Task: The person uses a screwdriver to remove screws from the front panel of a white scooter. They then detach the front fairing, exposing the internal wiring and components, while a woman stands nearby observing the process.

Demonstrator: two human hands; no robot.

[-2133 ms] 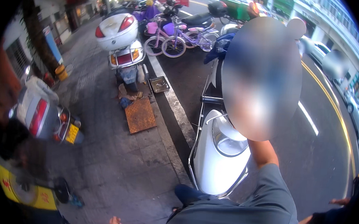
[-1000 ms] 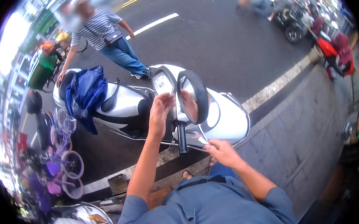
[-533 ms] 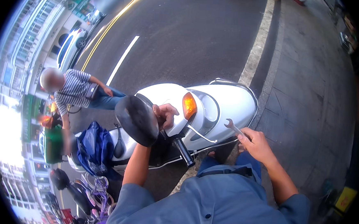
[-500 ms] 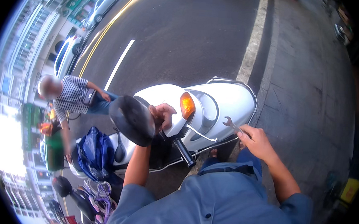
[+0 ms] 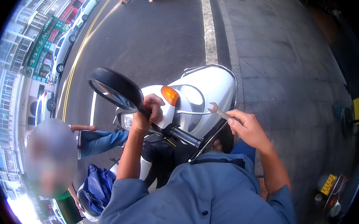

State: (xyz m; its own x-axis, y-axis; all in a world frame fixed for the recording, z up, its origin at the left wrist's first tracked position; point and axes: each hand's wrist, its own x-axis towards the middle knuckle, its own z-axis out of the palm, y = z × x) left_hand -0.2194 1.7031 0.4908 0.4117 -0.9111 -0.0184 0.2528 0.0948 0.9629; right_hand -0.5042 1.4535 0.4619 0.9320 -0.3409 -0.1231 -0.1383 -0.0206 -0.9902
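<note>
A round black scooter mirror [image 5: 125, 87] is in my left hand [image 5: 150, 110], whose fingers are closed near its lower right edge. Whether the mirror's stem meets the scooter is hidden behind that hand. My right hand [image 5: 245, 125] grips an open-end wrench [image 5: 218, 111], its jaw pointing up and left. Under both hands stands a white scooter [image 5: 216, 86], with an orange turn signal [image 5: 170, 95] just right of my left hand. Below that signal are a black handlebar grip [image 5: 186, 137] and a silver lever [image 5: 194, 112]; the wrench jaw appears close above the lever's end.
Close on my left is another person in jeans [image 5: 99, 143]. A blue cloth bundle [image 5: 96, 189] lies on the scooter's seat. Paving [image 5: 280, 73] runs along the right, with a yellow plate [image 5: 328, 184] on a vehicle there. Cars [image 5: 59, 53] line the road's far side.
The mirror has turned so its glass side shows, and it sits higher left. My view has shifted along the scooter. The other person has come nearer. Both hands keep their holds.
</note>
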